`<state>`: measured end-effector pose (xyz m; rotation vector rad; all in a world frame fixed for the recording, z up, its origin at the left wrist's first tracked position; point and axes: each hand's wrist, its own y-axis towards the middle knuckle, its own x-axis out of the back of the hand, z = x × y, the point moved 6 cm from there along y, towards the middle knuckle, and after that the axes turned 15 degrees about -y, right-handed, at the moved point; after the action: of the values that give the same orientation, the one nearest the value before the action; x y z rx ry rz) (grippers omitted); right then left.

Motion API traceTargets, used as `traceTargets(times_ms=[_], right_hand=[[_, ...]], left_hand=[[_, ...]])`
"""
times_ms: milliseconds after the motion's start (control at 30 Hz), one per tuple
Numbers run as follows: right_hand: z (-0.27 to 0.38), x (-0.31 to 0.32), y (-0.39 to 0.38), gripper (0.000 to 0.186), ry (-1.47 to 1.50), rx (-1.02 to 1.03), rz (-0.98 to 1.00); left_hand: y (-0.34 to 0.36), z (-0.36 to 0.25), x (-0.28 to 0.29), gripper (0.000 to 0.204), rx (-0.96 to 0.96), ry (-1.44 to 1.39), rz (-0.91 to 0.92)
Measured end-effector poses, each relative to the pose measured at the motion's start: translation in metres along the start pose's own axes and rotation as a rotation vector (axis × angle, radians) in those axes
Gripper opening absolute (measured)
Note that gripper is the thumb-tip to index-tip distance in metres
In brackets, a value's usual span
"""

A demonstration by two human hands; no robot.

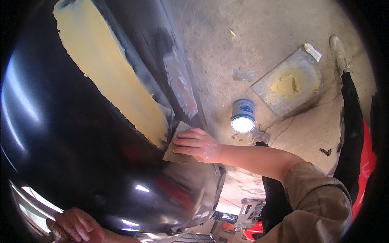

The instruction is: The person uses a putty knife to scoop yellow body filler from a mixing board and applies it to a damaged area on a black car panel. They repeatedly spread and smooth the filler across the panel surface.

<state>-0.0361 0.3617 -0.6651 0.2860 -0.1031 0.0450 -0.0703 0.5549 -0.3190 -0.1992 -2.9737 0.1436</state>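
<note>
A broad strip of yellow body filler (109, 69) runs along the glossy black car panel (77, 133). My right hand (196, 146) presses a thin, flat grey-brown spreader (172, 154) against the panel at the near end of this strip. Its fingers lie over the spreader, and whitish smears mark the wrist. At the lower left edge my left hand (75, 224) is closed, with the fingers curled near the car's glass. A small tan piece shows by its fingertips, too cut off by the frame to name.
On the concrete floor lies a mixing board (265, 87) with a mound of yellow filler (288, 84) and a white tube (312, 52) at its corner. A blue can (243, 109) stands beside it. A small metal sheet (243, 75) lies nearby. My shoe (339, 52) is at the right.
</note>
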Motion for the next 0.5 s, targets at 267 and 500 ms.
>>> traceTargets(times_ms=[267,500], right_hand=[[-0.009,0.097,0.010,0.048,0.256,-0.379,-0.120],[0.041,0.214,0.135,0.019,0.885,-0.648,-0.353]], left_hand=[[-0.017,0.026,-0.005,0.043,0.306,0.053,-0.036],[-0.021,0.033,-0.040,0.065,0.483,0.294,0.283]])
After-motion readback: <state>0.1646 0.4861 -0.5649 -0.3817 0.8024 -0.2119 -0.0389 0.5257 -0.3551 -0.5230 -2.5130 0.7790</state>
